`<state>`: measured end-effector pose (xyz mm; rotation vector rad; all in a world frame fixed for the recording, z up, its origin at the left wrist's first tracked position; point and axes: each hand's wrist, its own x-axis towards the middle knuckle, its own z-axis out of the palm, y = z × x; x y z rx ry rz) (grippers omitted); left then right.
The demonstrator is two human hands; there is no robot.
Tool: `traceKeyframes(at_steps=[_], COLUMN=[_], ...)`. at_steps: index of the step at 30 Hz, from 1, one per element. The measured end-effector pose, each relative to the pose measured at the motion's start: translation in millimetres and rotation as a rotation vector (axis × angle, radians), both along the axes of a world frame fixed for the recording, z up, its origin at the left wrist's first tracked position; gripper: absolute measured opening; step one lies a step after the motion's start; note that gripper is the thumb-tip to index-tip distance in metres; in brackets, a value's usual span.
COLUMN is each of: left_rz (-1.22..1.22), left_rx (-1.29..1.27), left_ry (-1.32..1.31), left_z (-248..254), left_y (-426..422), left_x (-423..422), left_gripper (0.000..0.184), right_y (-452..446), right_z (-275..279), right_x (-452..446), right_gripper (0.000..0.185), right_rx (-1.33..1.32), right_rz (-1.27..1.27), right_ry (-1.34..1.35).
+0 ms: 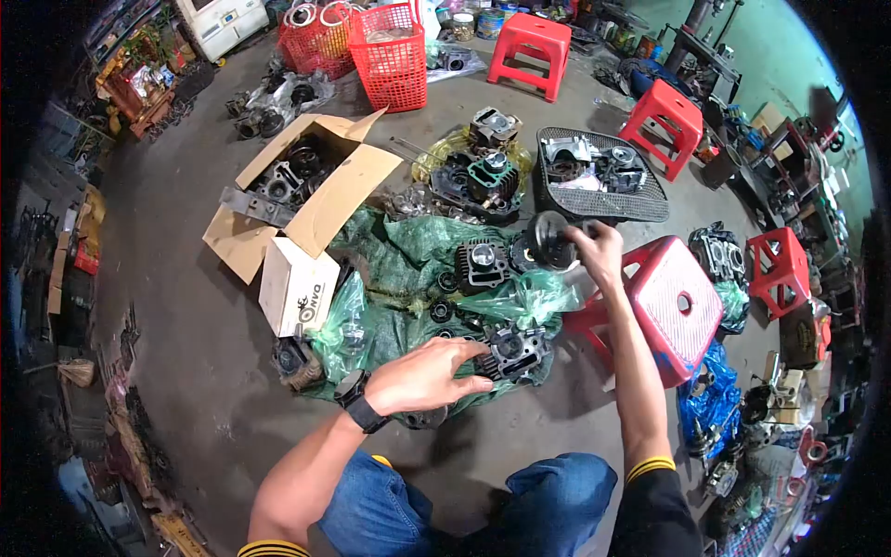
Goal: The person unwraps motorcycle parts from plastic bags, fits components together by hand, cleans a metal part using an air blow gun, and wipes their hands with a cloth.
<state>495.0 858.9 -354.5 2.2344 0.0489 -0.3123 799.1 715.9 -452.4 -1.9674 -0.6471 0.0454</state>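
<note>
Disc point(554, 243), dark, lifted in right hand point(599, 249), fingers pinched, above green sheet's point(371, 249) far-right corner. Left hand point(432, 371) half open, nothing visibly held, beside casting point(516, 349), near-right corner. Others unlifted.

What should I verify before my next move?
Right hand gripping the round black part: ok, fingers at its edge.
Left hand free: ok, fingers apart, nothing between them.
Left fingertips off the metal engine part: cannot tell, very close.
Room around right forearm: not ok, red stool close beside it.
Underside of the round black part unobstructed: cannot tell, hidden.
</note>
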Motion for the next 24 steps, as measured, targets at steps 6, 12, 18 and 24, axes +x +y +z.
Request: traceKeyframes(at_steps=[6,12,18,24], left_rz=[-0.01,0.032,0.005,0.034], left_rx=[-0.017,-0.001,-0.03,-0.031], left_ry=[0.044,0.08,0.002,-0.025], left_z=[3,1,-6,1], left_y=[6,15,14,17], left_x=[-4,-8,-8,-7], left_gripper=[0.056,0.056,0.058,0.054], right_y=[39,54,64,58], right_z=[-87,-112,-114,-99], right_x=[22,32,40,43], right_gripper=[0.034,0.036,0.036,0.041], right_rx=[-0.436,-0.49,-0.644,-0.593], right_rz=[0.076,0.06,0.038,-0.029], right_ry=[-0.398,-0.213,-0.236,-0.26])
